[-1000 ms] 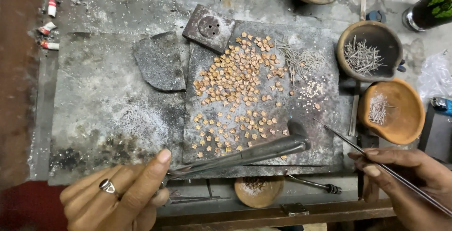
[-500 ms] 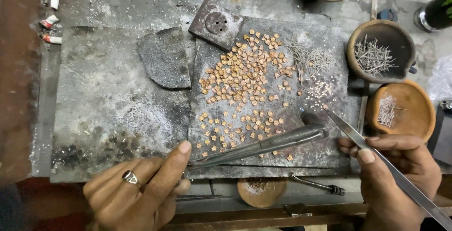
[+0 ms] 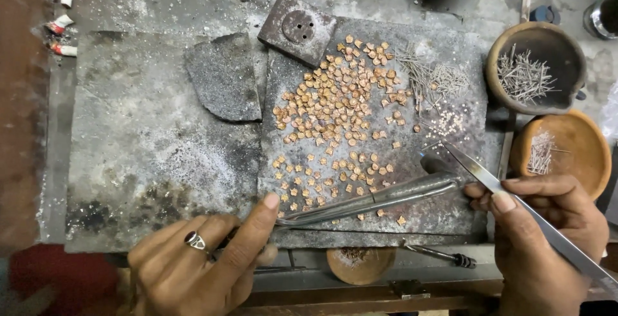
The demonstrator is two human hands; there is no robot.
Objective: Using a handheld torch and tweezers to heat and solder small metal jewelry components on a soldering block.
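Observation:
My left hand [image 3: 206,261], with a ring on one finger, holds the near end of a long metal torch pipe [image 3: 373,197] that lies slanting across the dark slab [image 3: 444,219]. My right hand [image 3: 547,239] grips steel tweezers [image 3: 476,171] whose tips point up-left, close to the pipe's far end. Several small copper-coloured pieces [image 3: 335,110] are spread over the slab, with a bunch of thin wire bits [image 3: 428,78] and tiny pale beads [image 3: 447,123] at its upper right.
A grey charred board [image 3: 148,148] lies to the left, with a broken slate piece [image 3: 222,74] and a square metal block [image 3: 298,27] on it. Two clay bowls [image 3: 570,58] [image 3: 589,145] with wire bits stand at the right. A small clay dish [image 3: 360,264] sits at the front edge.
Both hands have come up and inward. The tweezers' tips have moved left over the slab toward the pipe's end, and the pipe has shifted slightly.

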